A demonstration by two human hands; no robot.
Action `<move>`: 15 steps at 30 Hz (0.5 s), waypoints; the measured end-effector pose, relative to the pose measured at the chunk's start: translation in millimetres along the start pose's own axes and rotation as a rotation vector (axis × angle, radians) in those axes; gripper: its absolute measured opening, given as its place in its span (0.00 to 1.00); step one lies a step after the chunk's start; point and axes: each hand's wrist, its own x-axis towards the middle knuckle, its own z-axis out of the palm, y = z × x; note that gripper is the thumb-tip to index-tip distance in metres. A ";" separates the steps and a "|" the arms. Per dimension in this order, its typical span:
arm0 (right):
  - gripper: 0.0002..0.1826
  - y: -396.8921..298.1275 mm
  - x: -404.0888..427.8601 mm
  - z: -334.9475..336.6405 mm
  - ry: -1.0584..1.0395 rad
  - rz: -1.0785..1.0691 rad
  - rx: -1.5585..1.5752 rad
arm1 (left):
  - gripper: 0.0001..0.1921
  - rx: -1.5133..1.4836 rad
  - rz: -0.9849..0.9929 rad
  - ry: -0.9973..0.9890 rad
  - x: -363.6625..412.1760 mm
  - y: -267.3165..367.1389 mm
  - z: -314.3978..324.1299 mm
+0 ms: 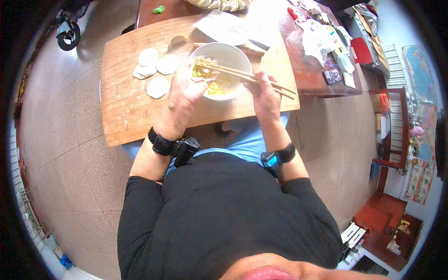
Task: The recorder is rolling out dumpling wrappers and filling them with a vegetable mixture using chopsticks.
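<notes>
My left hand [187, 87] cups a round dough wrapper topped with yellow and green filling [200, 72], just over the left rim of a white bowl [241, 63]. A pair of wooden chopsticks [238, 72] is gripped in my right hand [265, 91], their tips touching the filling. More yellow filling [216, 88] lies in the bottom of the bowl. Several flat round wrappers [168, 64] rest on the wooden board [129, 105] to the left of my left hand. Behind the bowl's left side sits a folded dumpling [178, 39].
Past the bowl, a white sheet [222, 28] lies on the board near a wooden strip [252, 50]. Several finished dumplings [220, 4] are at the far edge. Plastic bags [315, 38] and small items cover the dark red table [304, 82] at right. A green leaf [158, 9] lies at the back.
</notes>
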 end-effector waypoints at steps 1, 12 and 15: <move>0.08 1.2 1.3 -2.0 0.006 -0.002 -0.003 | 0.10 0.373 0.184 -0.023 -4.9 -0.2 -2.3; 0.06 6.1 -2.4 -6.3 -0.045 -0.037 -0.011 | 0.15 -0.017 -0.086 -0.118 -2.5 9.9 -3.4; 0.06 -2.5 2.1 -9.0 -0.048 -0.084 0.047 | 0.15 0.490 0.244 -0.041 -5.3 8.1 -11.7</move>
